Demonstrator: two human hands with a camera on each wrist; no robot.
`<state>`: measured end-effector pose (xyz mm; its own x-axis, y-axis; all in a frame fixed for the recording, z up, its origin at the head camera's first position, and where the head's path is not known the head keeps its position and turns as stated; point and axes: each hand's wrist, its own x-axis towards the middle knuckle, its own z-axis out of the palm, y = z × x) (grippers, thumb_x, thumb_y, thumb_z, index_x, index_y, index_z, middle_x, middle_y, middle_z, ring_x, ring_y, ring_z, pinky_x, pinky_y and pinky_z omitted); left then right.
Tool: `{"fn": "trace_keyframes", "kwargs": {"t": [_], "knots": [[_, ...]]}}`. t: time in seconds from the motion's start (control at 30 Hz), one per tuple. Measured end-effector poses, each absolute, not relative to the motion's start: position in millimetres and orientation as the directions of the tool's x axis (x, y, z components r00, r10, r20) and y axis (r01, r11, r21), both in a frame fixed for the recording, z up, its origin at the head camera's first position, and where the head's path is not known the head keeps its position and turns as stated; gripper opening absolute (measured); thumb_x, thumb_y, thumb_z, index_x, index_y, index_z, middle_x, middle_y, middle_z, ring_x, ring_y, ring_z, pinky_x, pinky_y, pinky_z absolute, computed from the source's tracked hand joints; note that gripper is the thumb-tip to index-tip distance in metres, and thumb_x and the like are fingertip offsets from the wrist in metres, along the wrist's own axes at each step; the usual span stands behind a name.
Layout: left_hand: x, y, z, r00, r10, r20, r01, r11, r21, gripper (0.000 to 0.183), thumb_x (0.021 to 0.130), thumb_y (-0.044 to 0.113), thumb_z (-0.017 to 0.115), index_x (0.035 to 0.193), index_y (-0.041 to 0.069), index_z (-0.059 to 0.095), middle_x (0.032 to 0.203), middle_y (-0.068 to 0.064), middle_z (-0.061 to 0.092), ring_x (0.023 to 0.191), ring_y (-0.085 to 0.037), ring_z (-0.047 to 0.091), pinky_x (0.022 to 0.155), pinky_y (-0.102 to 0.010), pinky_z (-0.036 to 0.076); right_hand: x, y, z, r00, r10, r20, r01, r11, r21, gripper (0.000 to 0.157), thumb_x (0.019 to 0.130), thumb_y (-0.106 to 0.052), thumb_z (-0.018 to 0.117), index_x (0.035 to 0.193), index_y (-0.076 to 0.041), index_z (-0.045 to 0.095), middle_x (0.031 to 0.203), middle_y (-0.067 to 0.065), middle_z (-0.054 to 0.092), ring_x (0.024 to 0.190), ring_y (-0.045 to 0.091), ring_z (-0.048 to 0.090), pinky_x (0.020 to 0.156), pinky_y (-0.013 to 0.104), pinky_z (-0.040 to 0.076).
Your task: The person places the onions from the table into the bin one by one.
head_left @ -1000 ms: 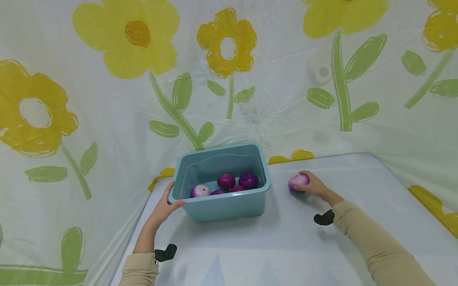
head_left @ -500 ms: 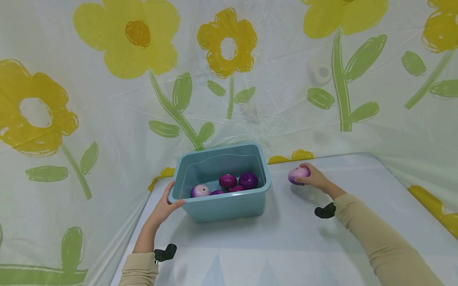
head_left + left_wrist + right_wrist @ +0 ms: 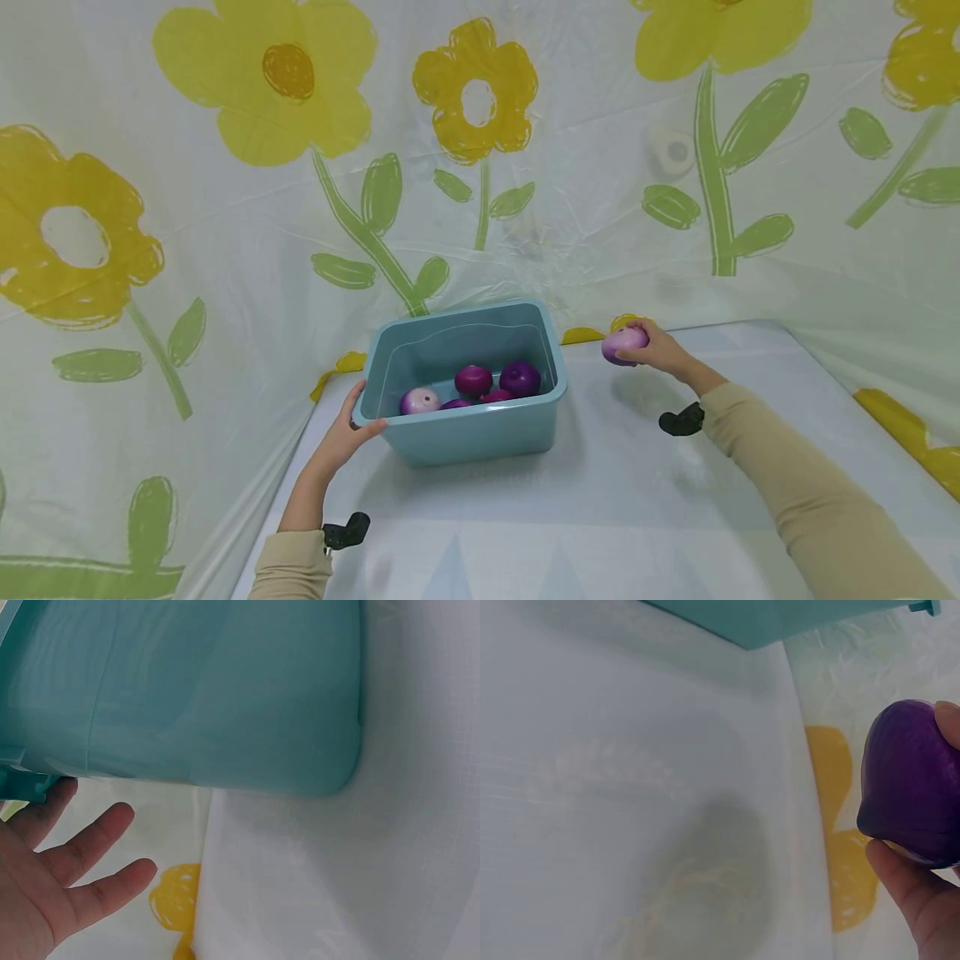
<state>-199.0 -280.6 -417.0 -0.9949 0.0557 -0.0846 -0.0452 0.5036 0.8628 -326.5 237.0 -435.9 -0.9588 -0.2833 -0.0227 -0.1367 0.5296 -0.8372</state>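
My right hand (image 3: 663, 348) holds a purple onion (image 3: 621, 346), pale pink-white on one side, above the table to the right of a teal plastic bin (image 3: 472, 437). In the right wrist view the onion (image 3: 909, 780) shows its dark purple side and a blunt tip, with fingers and thumb around it. My left hand (image 3: 347, 433) grips the bin's left front corner, thumb over the rim. The left wrist view has one finger at the underside of the rim and the other fingers (image 3: 112, 889) spread below. Inside the bin lie a pale onion (image 3: 420, 401) and several darker purple ones (image 3: 520, 379).
A white-covered table (image 3: 600, 517) stretches under the bin and toward the front. Behind it hangs a white curtain (image 3: 577, 208) printed with yellow flowers and green leaves, close behind the bin. Black devices (image 3: 681, 420) are strapped to both wrists.
My right hand has lifted the onion off the table, and its shadow now lies apart below it. The left hand and the bin have stayed in place.
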Motion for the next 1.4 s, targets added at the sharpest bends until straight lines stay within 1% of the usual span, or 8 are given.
{"fn": "trace_keyframes", "kwargs": {"t": [0.13,0.2,0.37,0.53,0.73,1.0,1.17,1.4], "knots": [[-199,-281,-417,-0.995,0.056,-0.086,-0.046,0.499,0.865,0.086,0.086,0.030,0.061,0.147,0.023,0.001,0.148,-0.019,0.018,0.132,-0.041,0.025,0.102,-0.060,0.027,-331,236,-425,-0.956,-0.295,0.004,-0.162,0.513,-0.843,0.071,0.085,-0.030,0.063,0.133,0.005,0.026,0.129,0.028,0.036,0.111,0.039,0.042,0.087,0.042,0.047],[-199,-281,-417,-0.995,0.057,-0.088,-0.048,0.495,0.867,0.086,0.086,0.030,0.060,0.147,0.023,0.001,0.148,-0.019,0.018,0.132,-0.041,0.025,0.102,-0.060,0.027,-332,234,-418,-0.955,-0.296,0.010,-0.168,0.513,-0.842,0.070,0.085,-0.030,0.064,0.134,0.004,0.026,0.130,0.027,0.037,0.110,0.038,0.042,0.086,0.041,0.047],[-198,-280,-415,-0.994,0.060,-0.094,-0.053,0.486,0.872,0.086,0.086,0.029,0.061,0.147,0.023,0.001,0.148,-0.019,0.016,0.132,-0.041,0.024,0.102,-0.060,0.026,-334,229,-399,-0.957,-0.290,0.010,-0.169,0.531,-0.830,0.070,0.085,-0.029,0.064,0.134,0.002,0.026,0.132,0.026,0.036,0.113,0.039,0.041,0.090,0.046,0.046],[-192,-273,-403,-0.992,0.063,-0.113,-0.069,0.480,0.875,0.086,0.086,0.027,0.061,0.147,0.019,0.000,0.148,-0.021,0.014,0.133,-0.043,0.022,0.102,-0.060,0.025,-337,224,-384,-0.954,-0.297,0.036,-0.198,0.537,-0.820,0.069,0.085,-0.029,0.063,0.134,0.002,0.026,0.132,0.027,0.036,0.114,0.040,0.040,0.094,0.051,0.042],[-198,-281,-416,-0.994,0.053,-0.098,-0.059,0.499,0.865,0.087,0.086,0.030,0.060,0.147,0.023,-0.001,0.149,-0.019,0.014,0.133,-0.041,0.023,0.102,-0.060,0.026,-341,216,-366,-0.947,-0.318,0.048,-0.219,0.529,-0.820,0.069,0.086,-0.030,0.063,0.135,0.000,0.025,0.133,0.026,0.035,0.114,0.040,0.040,0.095,0.050,0.042],[-199,-280,-417,-0.994,0.060,-0.090,-0.050,0.483,0.874,0.086,0.086,0.029,0.061,0.147,0.024,0.000,0.149,-0.018,0.015,0.133,-0.040,0.023,0.102,-0.060,0.026,-343,199,-347,-0.943,-0.327,0.071,-0.246,0.535,-0.808,0.071,0.084,-0.030,0.065,0.137,-0.003,0.025,0.133,0.024,0.036,0.113,0.039,0.041,0.094,0.049,0.043],[-194,-276,-408,-0.992,0.062,-0.111,-0.068,0.477,0.876,0.087,0.086,0.027,0.061,0.147,0.020,0.000,0.149,-0.020,0.015,0.133,-0.042,0.023,0.102,-0.060,0.026,-343,184,-336,-0.933,-0.347,0.092,-0.271,0.512,-0.815,0.070,0.083,-0.027,0.065,0.137,-0.003,0.026,0.133,0.023,0.037,0.115,0.040,0.040,0.096,0.052,0.040],[-182,-264,-389,-0.991,0.066,-0.121,-0.075,0.474,0.877,0.085,0.086,0.025,0.060,0.147,0.015,0.001,0.148,-0.022,0.015,0.132,-0.043,0.022,0.103,-0.060,0.024,-341,156,-323,-0.915,-0.384,0.119,-0.301,0.458,-0.837,0.066,0.083,-0.022,0.065,0.135,-0.003,0.029,0.132,0.020,0.039,0.116,0.037,0.042,0.097,0.049,0.041]]}}
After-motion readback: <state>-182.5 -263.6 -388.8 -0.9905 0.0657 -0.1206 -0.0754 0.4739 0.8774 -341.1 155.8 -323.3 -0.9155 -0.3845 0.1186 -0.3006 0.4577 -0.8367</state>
